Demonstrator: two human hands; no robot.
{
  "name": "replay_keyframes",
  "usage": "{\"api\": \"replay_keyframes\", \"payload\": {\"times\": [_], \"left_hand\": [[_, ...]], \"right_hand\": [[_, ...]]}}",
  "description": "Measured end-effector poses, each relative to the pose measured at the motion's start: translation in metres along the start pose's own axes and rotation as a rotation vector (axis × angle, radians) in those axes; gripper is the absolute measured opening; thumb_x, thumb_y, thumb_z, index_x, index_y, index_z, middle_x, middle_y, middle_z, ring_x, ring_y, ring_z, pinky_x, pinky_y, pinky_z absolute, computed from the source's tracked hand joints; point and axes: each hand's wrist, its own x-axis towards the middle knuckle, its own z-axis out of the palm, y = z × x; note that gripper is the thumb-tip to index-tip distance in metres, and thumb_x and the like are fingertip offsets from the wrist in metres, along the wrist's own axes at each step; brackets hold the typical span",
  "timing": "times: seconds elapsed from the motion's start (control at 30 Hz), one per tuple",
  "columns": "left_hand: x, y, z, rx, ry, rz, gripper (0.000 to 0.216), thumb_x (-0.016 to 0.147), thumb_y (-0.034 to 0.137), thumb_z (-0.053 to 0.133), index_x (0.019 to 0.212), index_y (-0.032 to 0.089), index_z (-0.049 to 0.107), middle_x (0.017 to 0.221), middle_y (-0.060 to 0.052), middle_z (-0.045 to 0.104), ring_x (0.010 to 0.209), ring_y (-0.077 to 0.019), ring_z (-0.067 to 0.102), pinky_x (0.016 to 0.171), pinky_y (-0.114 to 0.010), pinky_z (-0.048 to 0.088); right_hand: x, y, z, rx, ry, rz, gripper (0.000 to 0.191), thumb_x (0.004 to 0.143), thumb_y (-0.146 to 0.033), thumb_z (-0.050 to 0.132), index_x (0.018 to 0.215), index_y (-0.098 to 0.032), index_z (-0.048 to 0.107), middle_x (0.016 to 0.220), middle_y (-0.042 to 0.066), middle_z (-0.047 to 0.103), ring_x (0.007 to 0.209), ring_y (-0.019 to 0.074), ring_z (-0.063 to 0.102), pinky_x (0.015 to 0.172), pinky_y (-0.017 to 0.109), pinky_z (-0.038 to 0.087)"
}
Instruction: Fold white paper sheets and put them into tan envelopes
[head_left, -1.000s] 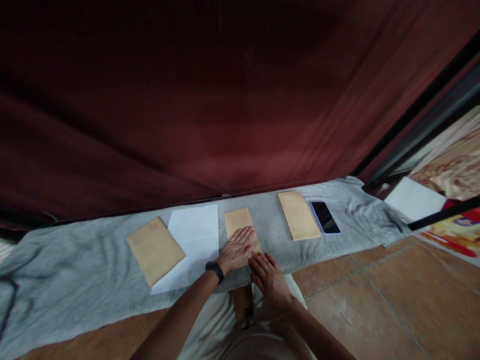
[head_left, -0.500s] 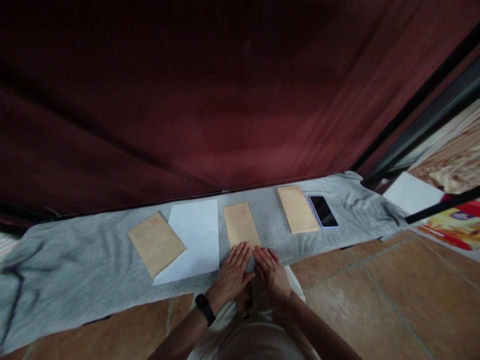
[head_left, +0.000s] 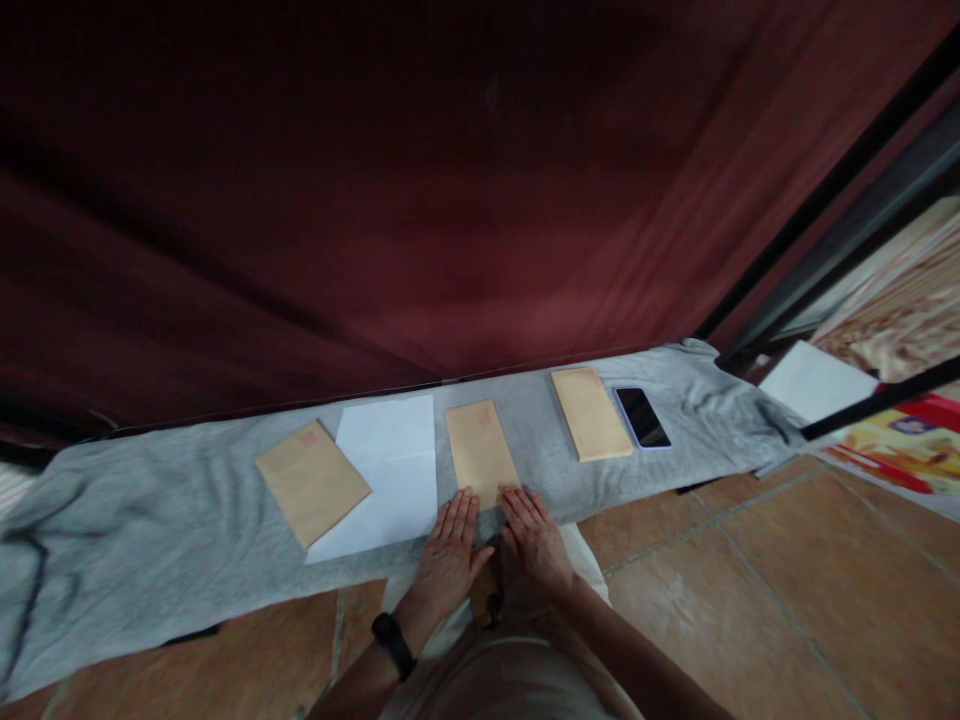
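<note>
A brown paper envelope lies flat on the grey cloth in front of me. My left hand rests with its fingers stretched out at the envelope's near left corner; a dark watch is on that wrist. Flat on the near right corner are the outstretched fingers of my right hand. Neither hand grips anything. Left of the envelope, white paper is partly covered by another brown envelope. To the right lie a thicker-looking brown envelope or stack of envelopes and a phone with a dark screen.
Grey cloth covers the long narrow surface. A dark red curtain-like backdrop rises directly behind it. Black bars stand at the right, beside a white object and a colourful printed package. Tiled floor lies below.
My hands have moved apart along the envelope's near edge, the left one to the left. More of that edge shows between them. The view has shifted slightly.
</note>
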Motion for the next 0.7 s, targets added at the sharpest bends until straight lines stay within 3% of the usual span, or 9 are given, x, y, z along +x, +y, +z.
{"api": "replay_keyframes", "payload": {"times": [0.17, 0.43, 0.57, 0.7], "left_hand": [[-0.001, -0.002, 0.004, 0.030, 0.002, 0.003, 0.073, 0.099, 0.045, 0.044, 0.158, 0.011, 0.020, 0.158, -0.019, 0.037, 0.147, -0.0296, 0.035, 0.115, -0.047, 0.038], [-0.007, 0.001, 0.003, -0.023, -0.012, -0.073, 0.065, 0.098, 0.042, 0.046, 0.153, 0.008, 0.033, 0.156, -0.020, 0.039, 0.148, -0.0291, 0.032, 0.117, -0.048, 0.038], [-0.005, 0.006, 0.012, -0.236, 0.041, -0.244, 0.054, 0.099, 0.036, 0.043, 0.148, 0.012, 0.042, 0.153, -0.018, 0.046, 0.144, -0.0285, 0.040, 0.115, -0.051, 0.040], [0.013, 0.010, 0.018, -0.613, 0.121, -0.523, 0.048, 0.096, 0.032, 0.042, 0.141, 0.015, 0.050, 0.144, -0.016, 0.057, 0.134, -0.0273, 0.053, 0.111, -0.050, 0.045]], "right_hand": [[0.005, -0.019, 0.012, 0.011, -0.039, -0.060, 0.055, 0.098, -0.019, 0.046, 0.152, -0.014, 0.039, 0.152, 0.011, 0.049, 0.142, 0.0227, 0.041, 0.120, 0.045, 0.032], [-0.002, 0.006, -0.004, -0.025, 0.024, 0.027, 0.048, 0.100, -0.018, 0.041, 0.149, -0.017, 0.045, 0.148, 0.008, 0.053, 0.140, 0.0196, 0.045, 0.121, 0.043, 0.030], [-0.005, 0.010, -0.005, -0.051, 0.053, 0.034, 0.051, 0.100, -0.016, 0.041, 0.151, -0.016, 0.041, 0.149, 0.010, 0.052, 0.139, 0.0205, 0.046, 0.119, 0.044, 0.033], [-0.002, 0.004, 0.001, -0.059, 0.086, 0.064, 0.048, 0.099, -0.015, 0.041, 0.146, -0.014, 0.048, 0.147, 0.011, 0.055, 0.136, 0.0225, 0.049, 0.118, 0.045, 0.035]]}}
